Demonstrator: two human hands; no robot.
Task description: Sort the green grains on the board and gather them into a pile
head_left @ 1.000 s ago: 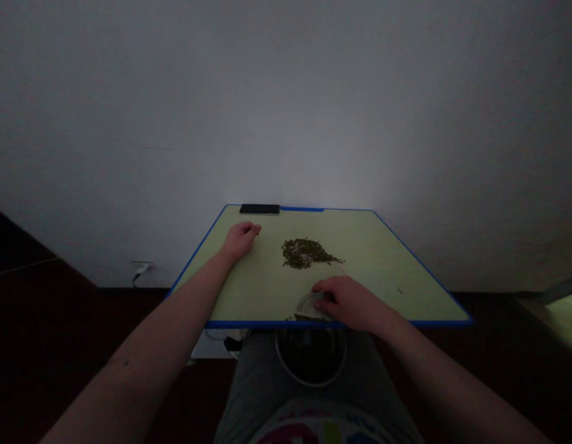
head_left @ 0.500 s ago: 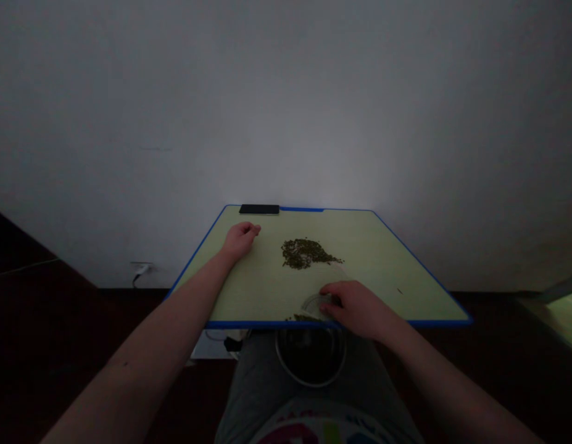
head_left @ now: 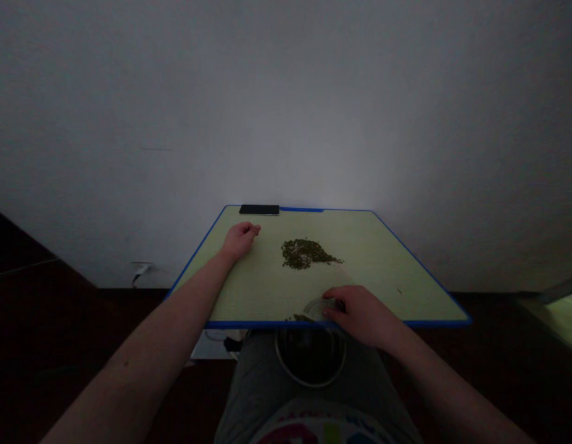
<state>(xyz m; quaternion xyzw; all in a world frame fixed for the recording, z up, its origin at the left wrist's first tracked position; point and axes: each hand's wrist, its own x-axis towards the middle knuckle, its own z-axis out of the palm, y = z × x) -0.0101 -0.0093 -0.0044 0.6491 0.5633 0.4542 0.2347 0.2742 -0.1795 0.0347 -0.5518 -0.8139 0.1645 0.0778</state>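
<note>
My right hand (head_left: 360, 311) is at the table's near edge, its thumb and fingers closed on a clear round lid-like disc (head_left: 316, 307). Part of the disc is hidden behind the fingers. Left of it, a small line of greenish-brown grains (head_left: 300, 318) lies along the edge. A larger pile of the same small grains (head_left: 304, 253) is spread at the middle of the table. My left hand (head_left: 240, 239) rests on the left side of the tabletop with curled fingers, and no object shows in it. Below the edge, a metal bowl (head_left: 312, 385) sits in my lap, its inside dark.
The folding-style tabletop (head_left: 382, 246) is pale with a blue rim and stands against a grey wall (head_left: 286, 111). A black phone-like slab (head_left: 259, 209) lies at its far left edge. A small dark sliver (head_left: 399, 291) is on the right. A plugged cord (head_left: 140, 271) hangs from the wall.
My right hand has slid a little to the right and nearer to me with the clear disc, uncovering more grains at the edge. My left hand and the large pile stay put.
</note>
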